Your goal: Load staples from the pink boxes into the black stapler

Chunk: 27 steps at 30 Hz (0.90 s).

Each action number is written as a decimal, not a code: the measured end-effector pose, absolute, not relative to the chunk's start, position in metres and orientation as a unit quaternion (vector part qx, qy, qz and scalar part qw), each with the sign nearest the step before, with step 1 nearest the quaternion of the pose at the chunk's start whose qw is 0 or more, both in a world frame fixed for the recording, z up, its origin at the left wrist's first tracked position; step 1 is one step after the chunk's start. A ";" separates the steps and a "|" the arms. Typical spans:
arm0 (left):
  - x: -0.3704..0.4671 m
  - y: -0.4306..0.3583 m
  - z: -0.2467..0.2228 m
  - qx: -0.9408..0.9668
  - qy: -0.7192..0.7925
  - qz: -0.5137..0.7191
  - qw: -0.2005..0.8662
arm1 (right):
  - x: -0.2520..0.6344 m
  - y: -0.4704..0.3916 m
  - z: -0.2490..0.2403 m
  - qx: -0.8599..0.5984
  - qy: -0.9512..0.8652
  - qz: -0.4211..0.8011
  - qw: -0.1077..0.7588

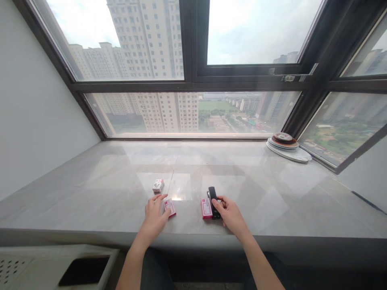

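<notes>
My left hand rests low over the counter with its fingers stretched out and apart. Its thumb lies against the near-left side of a small pink-and-white box, and the fingertips reach just past the box's far edge. A white box with printed markings stands just beyond those fingers. On the right, my right hand is closed around a black stapler, thumb on top and fingers on its right side. A second pink-and-white box lies directly left of the stapler, seemingly touching it.
The grey marble-look counter runs up to a dark-framed window. Stacked plates sit in the far right corner. Below the front edge at left is a pale cabinet-like unit with a dark opening.
</notes>
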State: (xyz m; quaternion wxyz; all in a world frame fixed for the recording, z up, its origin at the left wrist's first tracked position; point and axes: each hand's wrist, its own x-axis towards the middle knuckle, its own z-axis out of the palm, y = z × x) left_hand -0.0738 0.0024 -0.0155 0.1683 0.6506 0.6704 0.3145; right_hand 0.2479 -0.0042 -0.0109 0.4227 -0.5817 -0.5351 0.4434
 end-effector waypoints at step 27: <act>0.052 0.014 0.017 0.815 0.406 0.304 0.279 | 0.246 -0.006 -0.006 -0.580 -0.547 0.434 0.419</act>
